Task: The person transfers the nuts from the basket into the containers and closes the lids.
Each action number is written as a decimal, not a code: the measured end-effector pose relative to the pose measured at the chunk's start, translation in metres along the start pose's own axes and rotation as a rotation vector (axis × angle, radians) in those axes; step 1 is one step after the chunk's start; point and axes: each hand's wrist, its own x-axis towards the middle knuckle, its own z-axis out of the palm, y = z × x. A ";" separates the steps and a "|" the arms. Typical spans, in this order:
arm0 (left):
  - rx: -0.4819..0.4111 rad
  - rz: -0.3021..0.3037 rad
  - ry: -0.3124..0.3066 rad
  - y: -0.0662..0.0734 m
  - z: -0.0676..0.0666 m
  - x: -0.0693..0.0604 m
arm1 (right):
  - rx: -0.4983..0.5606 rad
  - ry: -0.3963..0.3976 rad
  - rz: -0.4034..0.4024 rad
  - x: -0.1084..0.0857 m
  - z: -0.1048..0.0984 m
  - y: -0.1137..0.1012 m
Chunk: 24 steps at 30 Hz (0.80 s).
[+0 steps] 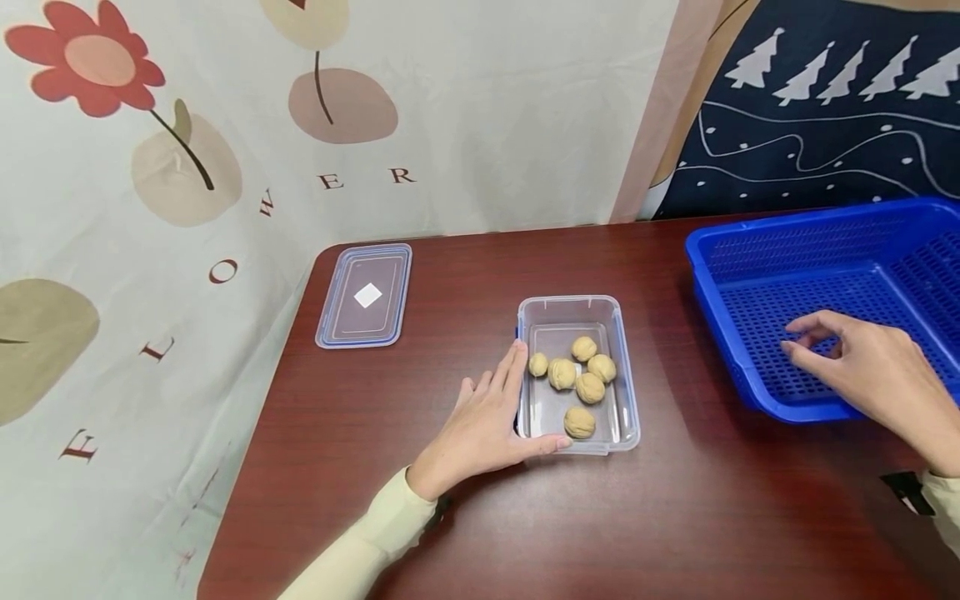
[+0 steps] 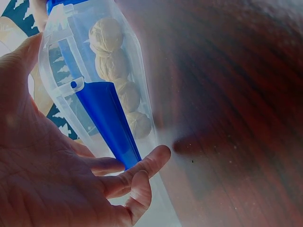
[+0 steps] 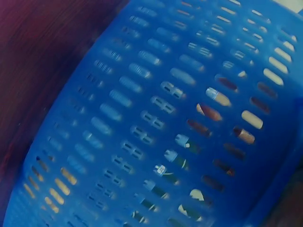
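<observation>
Several walnuts (image 1: 589,387) lie loose in a clear plastic box (image 1: 628,400) with blue side clips. My left hand (image 1: 483,421) rests against the box, its fingers extended along the left wall and its thumb across the front rim. In the left wrist view, the fingers touch near a blue clip (image 2: 106,118), and walnuts (image 2: 111,64) show through the wall. Over the left part of a blue plastic basket (image 1: 720,317) is my right hand (image 1: 870,362), fingers loosely bent, thumb and index apart, nothing between them. Only the slotted basket wall (image 3: 118,123) fills most of the right wrist view.
A clear lid (image 1: 347,321) with a blue seal and a white diamond label lies at the back left of the brown table (image 1: 442,325). Behind the table hang a pale flower-printed cloth (image 1: 487,108) and a dark cloth (image 1: 787,150) with white trees.
</observation>
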 end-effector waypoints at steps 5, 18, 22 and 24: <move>-0.019 -0.031 -0.013 -0.001 0.000 -0.002 | -0.024 -0.031 0.002 0.003 -0.004 0.007; -0.008 -0.037 -0.002 -0.001 0.000 -0.003 | -0.096 -0.132 0.033 0.008 -0.016 0.022; -0.009 -0.034 0.001 -0.001 0.001 -0.002 | -0.101 -0.170 0.043 0.011 -0.016 0.029; -0.007 -0.029 0.000 -0.001 0.001 -0.001 | -0.109 -0.184 0.054 0.011 -0.017 0.033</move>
